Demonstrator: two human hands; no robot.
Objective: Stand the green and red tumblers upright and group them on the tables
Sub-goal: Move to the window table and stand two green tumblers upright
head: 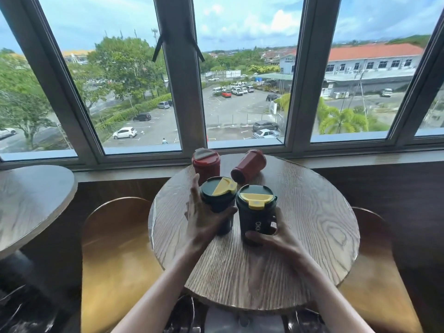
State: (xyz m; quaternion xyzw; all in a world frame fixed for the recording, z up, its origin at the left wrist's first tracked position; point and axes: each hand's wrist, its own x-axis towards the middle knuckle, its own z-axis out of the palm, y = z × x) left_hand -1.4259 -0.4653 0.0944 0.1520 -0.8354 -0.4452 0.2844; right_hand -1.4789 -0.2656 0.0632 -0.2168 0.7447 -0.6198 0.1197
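Observation:
Two dark green tumblers with yellow lids stand upright side by side on the round wooden table [312, 236]. My left hand [204, 219] is wrapped around the left green tumbler [217, 195]. My right hand [276, 234] grips the right green tumbler [255, 212] near its base. Behind them, one red tumbler [206, 165] with a grey lid flap stands upright at the back left. A second red tumbler [248, 167] lies tipped on its side at the back, its base pointing toward the green ones.
A second round table [31, 203] sits to the left. Curved wooden chair backs [115, 236] flank the main table on both sides. A window sill and large windows run right behind the table's far edge.

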